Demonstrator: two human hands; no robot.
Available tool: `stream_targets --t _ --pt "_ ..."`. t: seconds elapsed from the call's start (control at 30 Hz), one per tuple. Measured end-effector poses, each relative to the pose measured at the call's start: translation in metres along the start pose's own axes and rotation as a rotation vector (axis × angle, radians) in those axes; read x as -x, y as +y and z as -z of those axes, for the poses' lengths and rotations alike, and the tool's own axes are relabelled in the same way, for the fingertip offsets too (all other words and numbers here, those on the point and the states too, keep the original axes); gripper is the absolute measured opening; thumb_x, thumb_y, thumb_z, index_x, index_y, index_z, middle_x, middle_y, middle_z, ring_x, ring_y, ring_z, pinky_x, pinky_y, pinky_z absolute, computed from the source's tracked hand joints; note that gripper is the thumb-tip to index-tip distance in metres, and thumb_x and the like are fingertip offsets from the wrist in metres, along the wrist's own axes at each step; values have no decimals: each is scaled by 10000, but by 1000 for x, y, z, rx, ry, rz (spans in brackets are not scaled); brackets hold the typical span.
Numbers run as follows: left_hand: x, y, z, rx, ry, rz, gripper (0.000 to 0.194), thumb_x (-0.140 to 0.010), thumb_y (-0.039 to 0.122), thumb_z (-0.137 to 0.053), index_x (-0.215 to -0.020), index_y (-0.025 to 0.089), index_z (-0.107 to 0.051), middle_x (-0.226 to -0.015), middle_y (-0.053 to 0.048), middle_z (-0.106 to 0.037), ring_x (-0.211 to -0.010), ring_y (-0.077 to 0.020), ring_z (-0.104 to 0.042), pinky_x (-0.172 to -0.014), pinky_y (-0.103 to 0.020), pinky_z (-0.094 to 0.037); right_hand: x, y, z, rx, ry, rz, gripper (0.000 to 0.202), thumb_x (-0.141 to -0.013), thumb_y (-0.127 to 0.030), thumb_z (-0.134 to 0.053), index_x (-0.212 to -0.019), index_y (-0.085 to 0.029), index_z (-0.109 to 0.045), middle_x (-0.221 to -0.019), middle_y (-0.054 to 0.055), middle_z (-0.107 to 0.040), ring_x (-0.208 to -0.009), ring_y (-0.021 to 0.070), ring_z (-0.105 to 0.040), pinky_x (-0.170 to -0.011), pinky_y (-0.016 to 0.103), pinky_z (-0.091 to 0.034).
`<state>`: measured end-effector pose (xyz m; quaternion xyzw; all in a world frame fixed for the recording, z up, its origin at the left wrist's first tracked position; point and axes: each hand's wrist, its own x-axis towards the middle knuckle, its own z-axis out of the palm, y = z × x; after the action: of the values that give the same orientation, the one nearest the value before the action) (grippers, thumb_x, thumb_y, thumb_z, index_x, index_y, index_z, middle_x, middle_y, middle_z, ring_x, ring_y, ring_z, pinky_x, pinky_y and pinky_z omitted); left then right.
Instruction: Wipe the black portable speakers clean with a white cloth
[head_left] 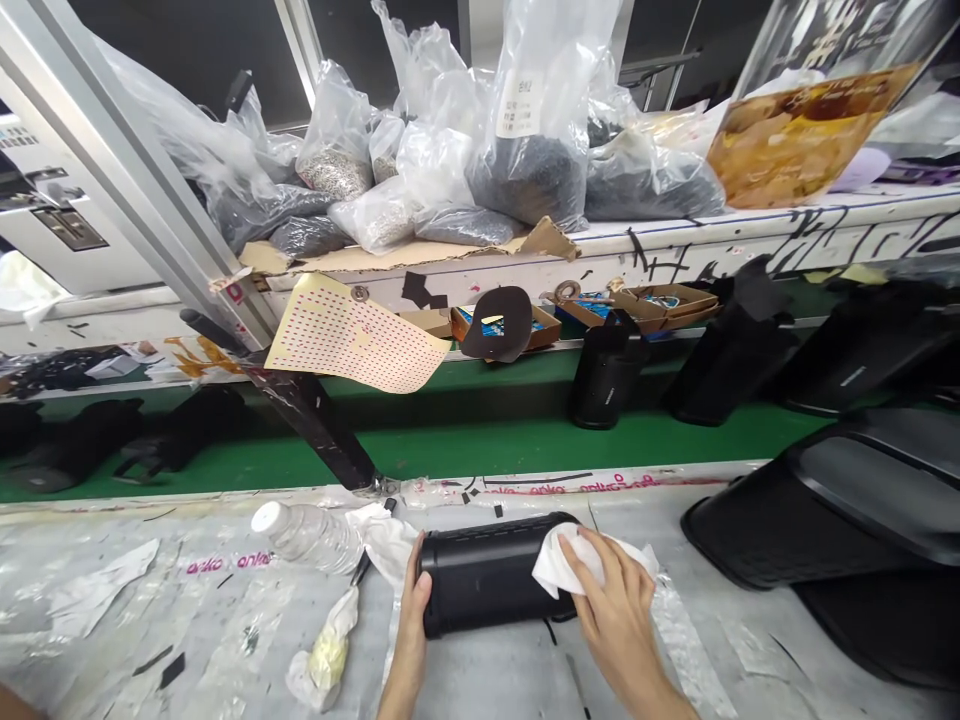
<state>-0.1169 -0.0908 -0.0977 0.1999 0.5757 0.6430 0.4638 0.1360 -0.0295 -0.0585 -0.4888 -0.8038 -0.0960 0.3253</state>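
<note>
A black cylindrical housing (pixel 487 578) lies on its side on the plastic-covered bench, its long axis running left to right. My left hand (pixel 411 610) grips its left end, thumb in front and fingers behind. At the other end, my right hand (pixel 611 610) presses a crumpled white cloth (pixel 555 565) against the surface, fingers closed over it. Part of the right end is hidden by the cloth and hand. Left of the housing lie a clear plastic bottle (pixel 319 535) with a white cap and another white cloth (pixel 386 545).
Large black housings (pixel 832 510) stand at the right. Behind, a green conveyor belt (pixel 450 440) carries several black units (pixel 606 385). A shelf above holds bags of small parts (pixel 529 170) and a sticker sheet (pixel 352 335). A metal post (pixel 165 180) rises at left.
</note>
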Motion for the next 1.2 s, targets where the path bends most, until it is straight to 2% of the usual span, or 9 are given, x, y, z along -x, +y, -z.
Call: stream_targets --t 0.07,0.13,0.23,0.3,0.43,0.5,0.6,0.87,1.2 --pt "-1 -4 3 -7 -37 -51 656 -814 525 -579 -1386 224 -467 -1553 10 -362 -1457 -194 -232 -1199 -274 -163 12 0 9 -48 10 70 419 -876 -115 -413 -1237 -253 -574 -1225 113 -596 -1118 296 -520 -889 466 -382" --pt "-3 -8 6 -21 -51 -66 650 -843 522 -544 -1402 205 -446 -1558 -6 -353 -1466 -202 -203 -1211 -301 -129 19 -2 20 -157 -8 81 287 -898 -156 -392 -1038 -229 -632 -1043 83 -659 -968 243 -590 -827 401 -420" --pt "-5 -10 8 -43 -60 -70 642 -874 514 -499 -1424 193 -416 -1563 -15 -343 -1468 -210 -195 -1217 -328 -110 12 1 34 -279 -32 -54 386 -963 -206 -294 -642 -222 -506 -652 12 -593 -627 160 -585 -665 307 -453" --pt "-4 -9 8 -54 -63 -74 641 -884 516 -481 -1435 200 -398 -1567 -11 -333 -1472 -209 -180 -1218 -332 -107 0 6 39 -253 -30 -149 447 -994 -253 -275 -582 -229 -446 -557 -10 -542 -529 152 -560 -610 297 -453" --pt "2 -4 5 -62 -66 -77 645 -882 536 -474 -1434 212 -398 -1574 -15 -319 -1474 -215 -171 -1219 -342 -110 -14 13 34 -151 -29 -227 322 -996 -315 -380 -756 -215 -570 -531 -21 -584 -469 180 -573 -488 291 -425" --pt "5 -1 2 -59 -65 -81 676 -860 564 -492 -1427 208 -408 -1571 -26 -326 -1473 -225 -174 -1217 -348 -116 -12 10 26 -133 -45 -184 259 -994 -328 -396 -974 -185 -611 -630 -3 -655 -516 185 -616 -494 284 -444" --pt "9 3 -1 -51 -56 -85 706 -831 592 -518 -1419 213 -421 -1567 -27 -334 -1475 -235 -163 -1216 -352 -117 -5 6 14 -123 -65 -66 333 -1011 -303 -333 -1166 -170 -596 -797 31 -698 -613 184 -658 -576 286 -482" --pt "8 6 -5 -45 -44 -68 739 -824 591 -527 -1431 189 -398 -1580 -37 -304 -1480 -245 -134 -1221 -364 -88 -2 16 3 -69 -52 63 368 -1008 -209 -304 -1128 -141 -645 -716 27 -639 -532 173 -614 -528 292 -452" --pt "8 6 -5 -62 -28 -86 684 -838 569 -514 -1421 220 -428 -1565 -11 -338 -1479 -230 -139 -1219 -351 -97 -6 19 5 -113 -65 69 398 -996 -188 -288 -1160 -131 -647 -770 56 -677 -490 166 -603 -471 282 -450"
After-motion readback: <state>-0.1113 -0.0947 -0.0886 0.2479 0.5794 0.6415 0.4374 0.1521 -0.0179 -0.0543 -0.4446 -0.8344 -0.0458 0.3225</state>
